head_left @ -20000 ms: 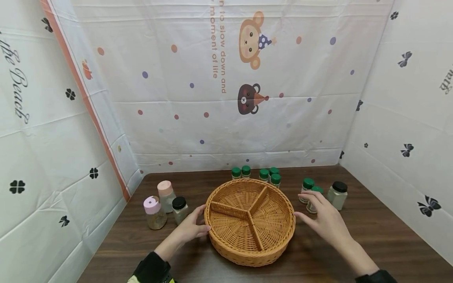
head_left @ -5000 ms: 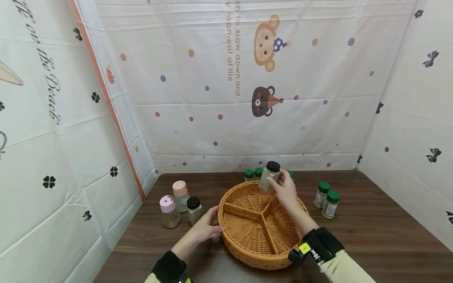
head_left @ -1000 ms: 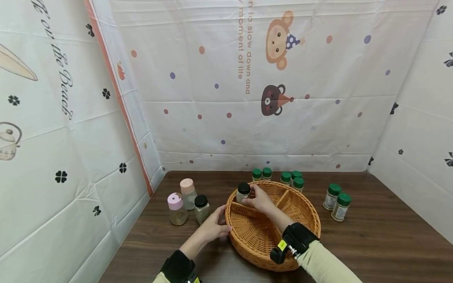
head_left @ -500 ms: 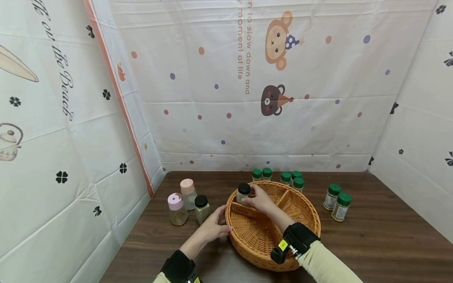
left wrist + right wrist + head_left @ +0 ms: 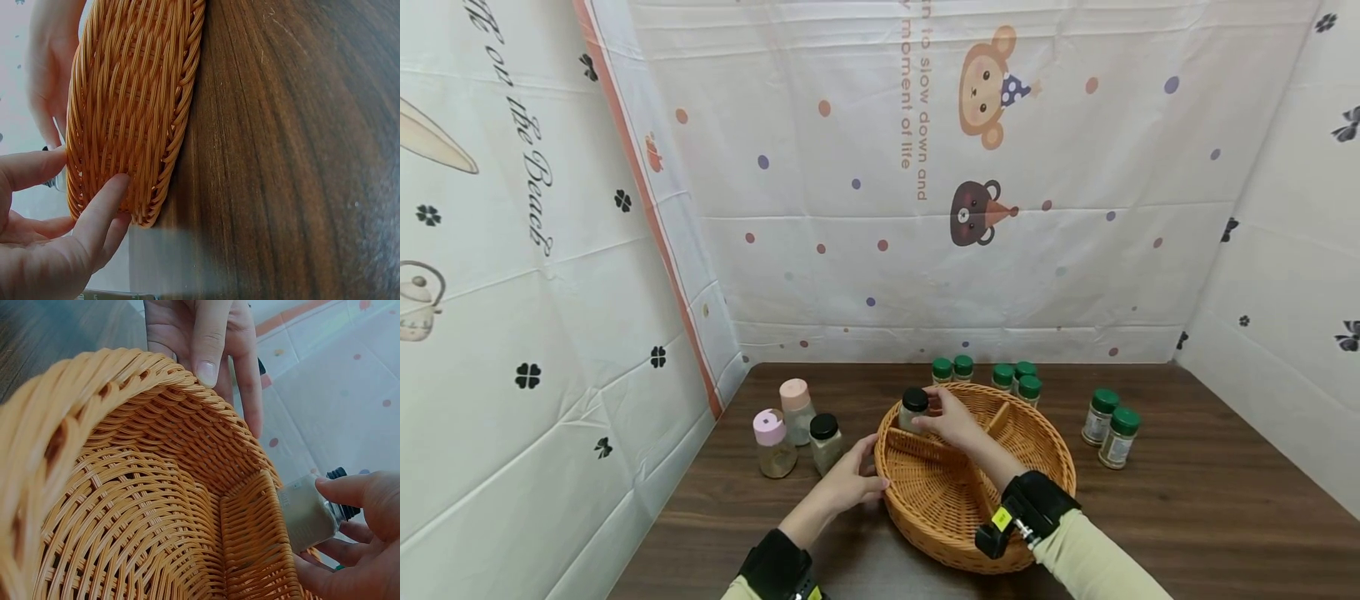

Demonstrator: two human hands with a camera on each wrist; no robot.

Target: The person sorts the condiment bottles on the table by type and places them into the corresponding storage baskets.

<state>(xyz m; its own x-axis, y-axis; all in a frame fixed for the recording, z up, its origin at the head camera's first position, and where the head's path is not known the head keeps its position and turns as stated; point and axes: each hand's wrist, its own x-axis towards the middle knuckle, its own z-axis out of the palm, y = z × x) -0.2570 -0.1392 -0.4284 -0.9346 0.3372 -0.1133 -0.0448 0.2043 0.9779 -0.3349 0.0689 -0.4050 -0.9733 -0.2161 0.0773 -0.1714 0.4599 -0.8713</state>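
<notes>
A round wicker basket (image 5: 936, 500) with three compartments sits on the table. My left hand (image 5: 844, 479) grips its left side, thumb at the rim and fingers against the outer wall, as the left wrist view shows close up. My right hand (image 5: 953, 421) reaches over the basket. It holds a clear seasoning jar (image 5: 306, 515) with a black lid and pale contents, upright in the back-left compartment, thumb near the lid. A woven divider (image 5: 259, 531) hides the jar's lower part in the right wrist view.
Left of the basket stand a pink-lidded jar (image 5: 796, 412), a lilac-lidded jar (image 5: 773, 446) and another black-lidded jar (image 5: 826, 446). Several green-capped bottles (image 5: 1002, 375) stand behind it. Two more, including one labelled bottle (image 5: 1118, 437), stand at right. White printed cloth (image 5: 820, 275) surrounds the table.
Twenty seconds ago the black-lidded jar stood at right; five seconds ago my right hand held it over the basket's back. Now it is in the back-left compartment. The last second shows almost no movement.
</notes>
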